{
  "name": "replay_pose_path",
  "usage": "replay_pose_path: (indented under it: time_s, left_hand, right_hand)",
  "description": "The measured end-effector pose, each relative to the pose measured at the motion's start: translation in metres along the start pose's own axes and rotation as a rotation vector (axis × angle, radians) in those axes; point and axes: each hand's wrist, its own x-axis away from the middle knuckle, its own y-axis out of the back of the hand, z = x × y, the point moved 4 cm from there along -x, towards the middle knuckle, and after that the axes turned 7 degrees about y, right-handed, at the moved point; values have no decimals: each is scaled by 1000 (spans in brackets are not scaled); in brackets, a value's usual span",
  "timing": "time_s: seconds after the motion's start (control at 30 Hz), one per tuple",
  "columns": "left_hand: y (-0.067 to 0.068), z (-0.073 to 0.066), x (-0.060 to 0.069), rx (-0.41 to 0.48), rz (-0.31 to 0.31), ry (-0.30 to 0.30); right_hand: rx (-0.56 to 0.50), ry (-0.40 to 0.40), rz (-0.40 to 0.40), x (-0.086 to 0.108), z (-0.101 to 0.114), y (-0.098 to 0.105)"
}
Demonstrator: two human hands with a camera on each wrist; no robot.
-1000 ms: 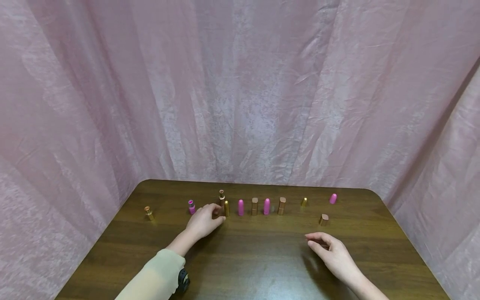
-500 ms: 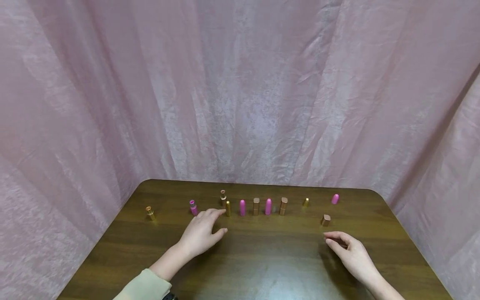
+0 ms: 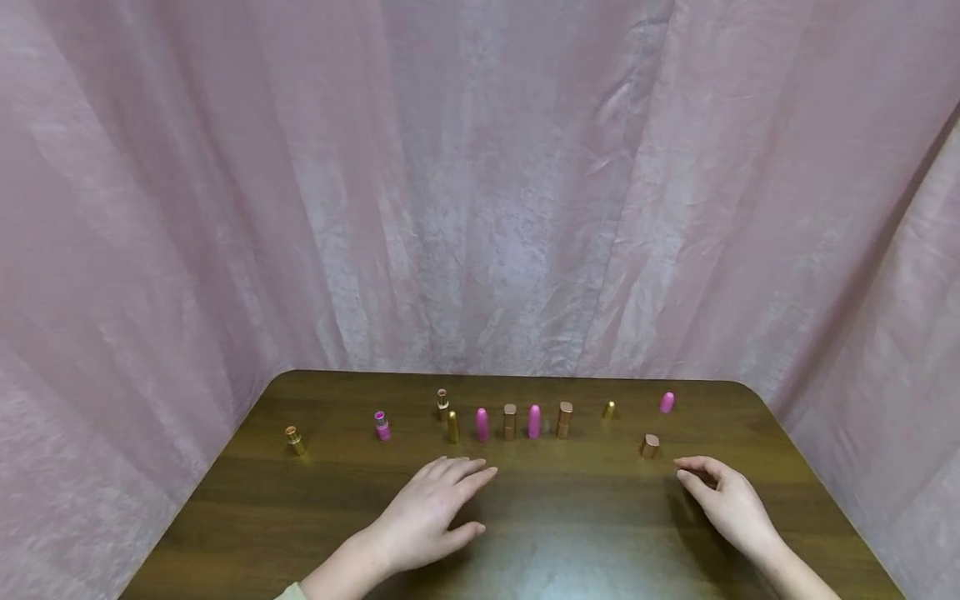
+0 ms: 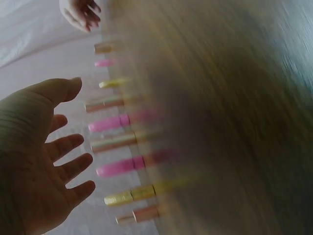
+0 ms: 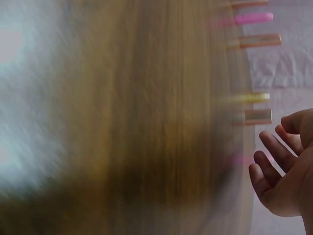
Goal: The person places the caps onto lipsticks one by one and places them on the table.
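My left hand (image 3: 431, 517) hovers over the table with fingers extended and thumb apart, holding nothing. Beyond it stands a row of capped lipsticks: a gold one (image 3: 453, 427), a pink one (image 3: 482, 425), a square rose-gold one (image 3: 510, 422), another pink one (image 3: 534, 422) and another rose-gold one (image 3: 564, 421). My right hand (image 3: 727, 504), fingers loosely bent, holds nothing; nearest it is a rose-gold lipstick cap (image 3: 650, 446). Uncapped lipsticks stand at left: gold (image 3: 296, 440), magenta (image 3: 382, 426) and rose-gold (image 3: 442, 405).
A small gold cap (image 3: 609, 410) and a pink cap (image 3: 667, 403) stand at the back right of the brown wooden table (image 3: 570, 517). A pink velvet curtain (image 3: 480, 183) hangs behind the table and along its sides.
My left hand has drawn away from the gold capped lipstick, nearer to me and slightly right, its fingers straightening. My right hand has shifted right. The lipsticks and caps stay in place.
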Motion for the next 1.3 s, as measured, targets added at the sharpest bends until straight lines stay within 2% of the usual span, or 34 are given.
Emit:
replay_pose_path:
  time_s: [0.23,0.57,0.77,0.97,1.1,1.3]
  left_hand:
    - [-8,-32,-6,-80,2,-150]
    - [-17,-70,-21,-140,34,-245]
    - [-24,-87,-32,-204,63,-270]
    - [-32,-99,-42,-197,94,-280]
    - [-37,-103,-47,-198,103,-269]
    - [-43,-107,-52,-160,167,-235]
  right_hand:
    - [53,-32,11,-15,-15,8]
    - [76,-53,-11,-42,-27,12]
    - [63,-84,2,-63,-35,10]
    - [70,-116,-4,-83,-43,11]
    - [75,-142,-8,-95,-47,9]
    - [84,-162,-19,-109,-52,4]
